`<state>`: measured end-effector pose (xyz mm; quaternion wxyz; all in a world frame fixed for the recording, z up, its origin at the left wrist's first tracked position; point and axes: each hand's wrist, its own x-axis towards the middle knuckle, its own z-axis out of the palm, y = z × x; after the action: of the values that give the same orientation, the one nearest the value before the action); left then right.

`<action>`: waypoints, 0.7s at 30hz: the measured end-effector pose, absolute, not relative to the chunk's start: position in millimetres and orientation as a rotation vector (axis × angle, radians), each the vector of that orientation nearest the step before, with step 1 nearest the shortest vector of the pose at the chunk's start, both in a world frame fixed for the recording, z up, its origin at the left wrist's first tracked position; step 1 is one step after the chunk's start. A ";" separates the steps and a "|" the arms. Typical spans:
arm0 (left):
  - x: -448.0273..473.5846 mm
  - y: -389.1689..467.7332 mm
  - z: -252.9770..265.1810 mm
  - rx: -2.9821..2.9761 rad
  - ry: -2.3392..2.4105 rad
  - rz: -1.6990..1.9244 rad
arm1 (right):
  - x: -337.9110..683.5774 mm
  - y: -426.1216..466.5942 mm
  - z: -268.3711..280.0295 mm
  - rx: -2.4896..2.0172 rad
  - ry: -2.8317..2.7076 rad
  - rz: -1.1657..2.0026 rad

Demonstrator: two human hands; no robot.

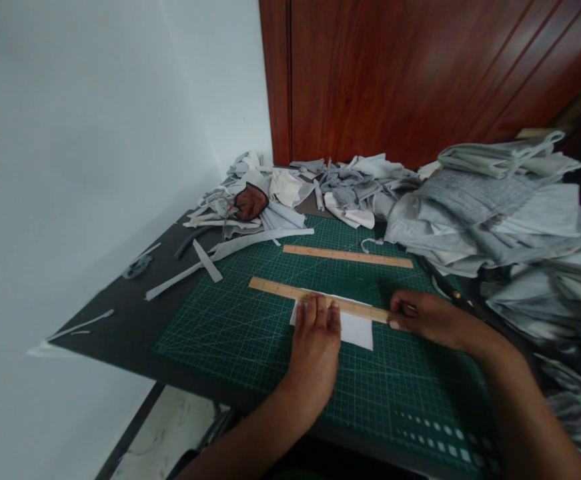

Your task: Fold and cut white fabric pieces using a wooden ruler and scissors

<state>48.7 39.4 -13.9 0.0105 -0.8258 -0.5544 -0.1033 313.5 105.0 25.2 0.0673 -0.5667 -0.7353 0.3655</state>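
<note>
A wooden ruler (pixel 270 287) lies slantwise over a white piece of cloth (pixel 357 328) on the green cutting mat (pixel 230 320). My left hand (pixel 317 340) presses down on the ruler and cloth, its fingers laid out flat. At the ruler's right end, my right hand (pixel 427 317) pinches it between thumb and fingers. The cloth's upper edge shows just beyond the ruler, and part of it is hidden under my left hand. A second wooden ruler (pixel 347 256) rests farther back on the mat, roughly parallel to the first.
Scissors (pixel 455 293) lie right of the mat, partly hidden. Large stacks of grey cloth (pixel 490 207) stand at the right. Fabric scraps (pixel 285 187) pile along the back, with a brown mesh piece (pixel 251 201) among them. Pale strips (pixel 185 275) cross the mat's left edge. A white wall (pixel 120 133) borders the left.
</note>
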 end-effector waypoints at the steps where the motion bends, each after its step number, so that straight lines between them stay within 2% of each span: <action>1: 48.7 39.5 -14.4 -2.577 -1.731 -0.327 | 312.7 104.9 26.6 -1.715 -2.212 1.106; 21: 48.3 40.1 -13.3 -2.592 -1.726 -0.338 | 311.6 103.9 27.1 -1.722 -2.212 1.108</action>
<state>48.3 40.1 -13.3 0.0048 -0.8274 -0.5511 -0.1079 311.6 103.9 27.1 0.0637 -0.5703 -0.7323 0.3667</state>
